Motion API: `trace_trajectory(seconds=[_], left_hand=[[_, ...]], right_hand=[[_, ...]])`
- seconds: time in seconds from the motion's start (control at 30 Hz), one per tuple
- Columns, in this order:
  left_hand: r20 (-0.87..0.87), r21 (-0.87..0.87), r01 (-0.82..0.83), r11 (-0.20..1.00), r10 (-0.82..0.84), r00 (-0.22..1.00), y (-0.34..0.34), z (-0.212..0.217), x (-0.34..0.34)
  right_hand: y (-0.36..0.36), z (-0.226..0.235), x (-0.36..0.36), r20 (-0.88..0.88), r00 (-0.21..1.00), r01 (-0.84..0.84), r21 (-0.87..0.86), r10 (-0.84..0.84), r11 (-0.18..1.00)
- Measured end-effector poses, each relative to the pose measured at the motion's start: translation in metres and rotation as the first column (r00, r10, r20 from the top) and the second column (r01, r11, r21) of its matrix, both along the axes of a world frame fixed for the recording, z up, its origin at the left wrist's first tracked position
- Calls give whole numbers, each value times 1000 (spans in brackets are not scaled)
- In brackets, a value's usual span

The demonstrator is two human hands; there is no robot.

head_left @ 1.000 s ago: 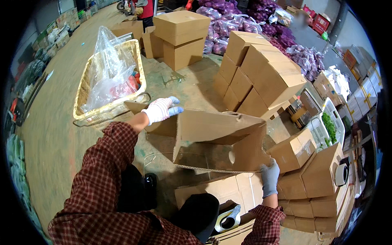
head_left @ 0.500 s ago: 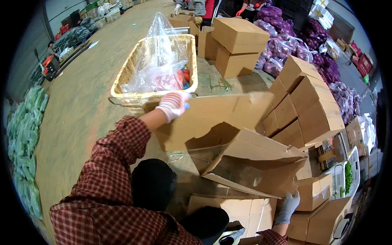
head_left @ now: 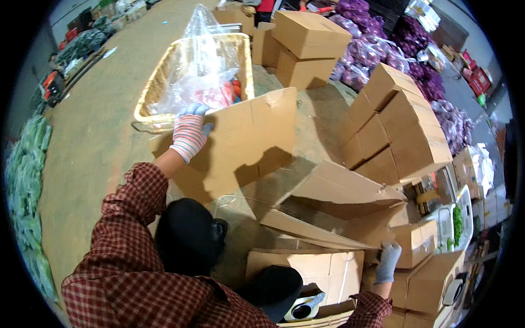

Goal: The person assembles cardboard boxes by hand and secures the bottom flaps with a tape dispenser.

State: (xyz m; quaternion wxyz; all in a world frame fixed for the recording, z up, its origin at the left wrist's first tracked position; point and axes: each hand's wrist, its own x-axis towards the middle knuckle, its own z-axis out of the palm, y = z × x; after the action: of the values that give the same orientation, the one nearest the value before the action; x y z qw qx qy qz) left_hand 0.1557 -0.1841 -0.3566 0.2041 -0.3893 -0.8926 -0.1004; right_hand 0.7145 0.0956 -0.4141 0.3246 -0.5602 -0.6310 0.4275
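Observation:
My left hand (head_left: 190, 134), in a striped glove, grips the upper edge of a flat piece of cardboard (head_left: 246, 136) that stands tilted in front of the yellow basket. Its fingertips reach over the edge. My right hand (head_left: 387, 261), in a grey glove, is closed on the near right corner of a partly opened cardboard box (head_left: 355, 213). That box lies skewed, its hollow inside showing. Below it, close to my knees, rests another folded carton (head_left: 322, 268). A tape roll in a dispenser (head_left: 302, 310) lies beside that carton.
Ahead is the yellow basket (head_left: 143, 104) with clear plastic bags and red items. Closed cartons are stacked to the right (head_left: 394, 131) and ahead (head_left: 311, 41). Purple net sacks (head_left: 377, 52) pile up behind. Green bagged produce (head_left: 27, 180) lines the left side.
My left hand has moved left with the flat cardboard, whose right end swung away from the stacked cartons. My right hand still holds the box corner. The view has shifted slightly.

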Motion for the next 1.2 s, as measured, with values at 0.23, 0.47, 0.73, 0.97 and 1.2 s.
trace_trajectory(seconds=[0.23, 0.47, 0.73, 0.97, 1.2], left_hand=[[890, -152, 538, 829, -122, 440, 99, 33, 128], [789, -253, 518, 817, -135, 599, 130, -4, 135], [913, -251, 488, 836, 37, 407, 111, 29, 141], [849, -387, 430, 816, 132, 512, 147, 6, 118], [946, -222, 442, 869, 84, 312, 138, 7, 142]], right_hand=[[-26, 11, -21, -82, 995, 53, -67, -58, 996], [-35, 20, -21, 162, 986, -33, 26, 28, 999], [-45, 25, -27, 628, 776, -217, 175, 61, 960], [-50, 28, -29, 762, 645, -314, 197, 57, 929], [-49, 29, -26, 799, 600, -221, 127, 32, 967]])
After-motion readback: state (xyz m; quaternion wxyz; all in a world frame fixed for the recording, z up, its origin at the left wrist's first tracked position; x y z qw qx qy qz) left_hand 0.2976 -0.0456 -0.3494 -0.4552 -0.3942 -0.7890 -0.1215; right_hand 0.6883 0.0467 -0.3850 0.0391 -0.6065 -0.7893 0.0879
